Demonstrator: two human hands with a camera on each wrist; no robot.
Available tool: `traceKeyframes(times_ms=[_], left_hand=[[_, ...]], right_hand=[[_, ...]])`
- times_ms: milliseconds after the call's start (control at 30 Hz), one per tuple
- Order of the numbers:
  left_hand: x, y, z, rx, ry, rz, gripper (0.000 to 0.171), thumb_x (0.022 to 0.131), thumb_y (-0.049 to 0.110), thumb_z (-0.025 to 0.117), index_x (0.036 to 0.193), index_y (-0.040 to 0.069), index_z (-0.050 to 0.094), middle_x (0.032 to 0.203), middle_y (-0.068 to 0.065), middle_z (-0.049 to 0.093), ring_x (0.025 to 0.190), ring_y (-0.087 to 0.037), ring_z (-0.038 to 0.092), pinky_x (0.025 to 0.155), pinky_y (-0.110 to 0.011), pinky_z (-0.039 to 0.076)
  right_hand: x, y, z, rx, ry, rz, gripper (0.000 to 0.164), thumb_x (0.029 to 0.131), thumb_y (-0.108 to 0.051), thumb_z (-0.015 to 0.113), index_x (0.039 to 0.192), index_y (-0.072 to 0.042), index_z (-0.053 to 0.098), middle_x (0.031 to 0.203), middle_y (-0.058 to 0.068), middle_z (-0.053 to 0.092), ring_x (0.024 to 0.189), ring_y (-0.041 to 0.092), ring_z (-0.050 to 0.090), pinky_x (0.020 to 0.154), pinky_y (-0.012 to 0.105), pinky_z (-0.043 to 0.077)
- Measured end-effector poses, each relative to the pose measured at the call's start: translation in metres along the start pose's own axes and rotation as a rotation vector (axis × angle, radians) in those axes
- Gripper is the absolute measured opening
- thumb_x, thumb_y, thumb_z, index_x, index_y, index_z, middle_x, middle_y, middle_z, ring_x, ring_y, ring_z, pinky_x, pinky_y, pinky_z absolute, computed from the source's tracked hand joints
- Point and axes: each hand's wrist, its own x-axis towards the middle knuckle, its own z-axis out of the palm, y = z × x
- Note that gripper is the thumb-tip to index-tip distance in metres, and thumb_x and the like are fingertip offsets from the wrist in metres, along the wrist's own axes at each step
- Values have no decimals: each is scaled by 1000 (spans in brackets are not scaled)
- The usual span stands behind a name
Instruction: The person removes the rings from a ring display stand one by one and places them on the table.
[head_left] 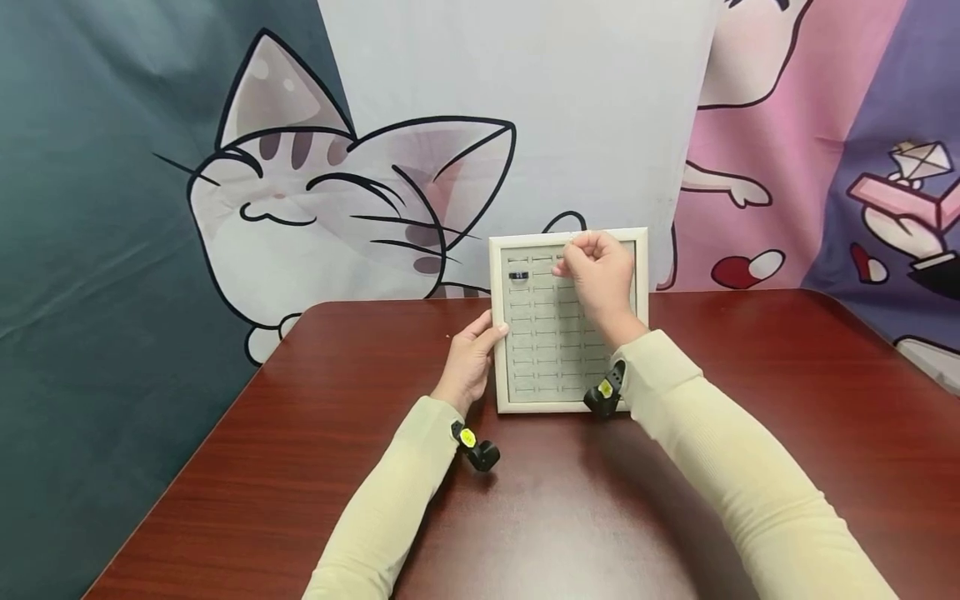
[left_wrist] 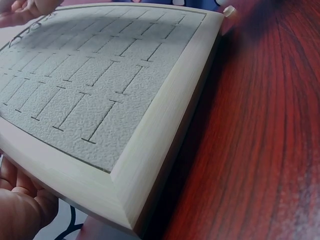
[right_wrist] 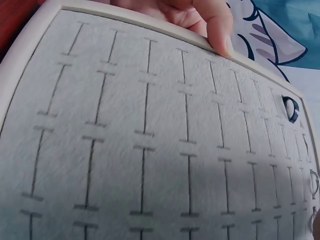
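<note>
A ring display board (head_left: 525,367) with a pale frame and grey slotted padding stands nearly upright on the table. My left hand (head_left: 468,360) grips its left edge, the thumb over the front; that hand (left_wrist: 22,207) shows below the frame in the left wrist view. A dark ring (head_left: 518,276) sits in a slot near the board's upper left. My right hand (head_left: 603,279) is at the upper part of the board, thumb and fingers pinched together. In the right wrist view, a thin silvery ring (right_wrist: 314,184) stands near the fingertips. What they pinch is mostly hidden, apparently a ring.
The dark red wooden table (head_left: 337,392) extends on both sides of the board. Behind its far edge hangs a cloth backdrop (head_left: 600,100) printed with cartoon cats. A small black camera (head_left: 480,454) is strapped to the left wrist, another (head_left: 602,396) to the right.
</note>
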Motion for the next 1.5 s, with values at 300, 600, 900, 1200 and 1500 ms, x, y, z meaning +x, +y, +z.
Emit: traceKeyframes(times_ms=[300,600,900,1200,1500], left_hand=[[-3,-1,-1,9,7,-12,39,89,10,59,127,11,57,114,-9,65,85,-11,63,73,-29,48],[-1,1,0,5,-5,10,38,88,11,60,126,12,58,113,-9,65,85,-12,64,75,-29,48],[-2,1,0,2,-7,10,37,89,10,59,126,10,58,110,-8,67,86,-12,64,76,-30,48],[-3,1,2,-2,15,12,38,89,9,58,127,9,57,111,-9,66,89,-12,63,79,-32,47],[-3,0,3,-9,12,29,38,88,7,57,126,7,57,109,-8,66,88,-12,62,78,-32,47]], right_hand=[[-1,12,-22,23,24,-1,14,79,5,54,72,-7,54,58,-2,57,51,5,59,56,22,53],[21,63,-56,26,55,-91,4,79,-2,63,77,-3,60,63,6,60,55,13,63,57,30,55],[0,46,-75,-66,96,-85,7,79,-1,59,74,-6,59,57,1,57,47,8,58,51,23,52],[-5,55,-104,41,69,-11,8,79,1,60,72,-2,57,55,5,53,43,12,55,46,24,50],[10,131,-158,1,44,-84,11,80,-6,69,81,1,60,62,10,57,47,21,56,46,33,51]])
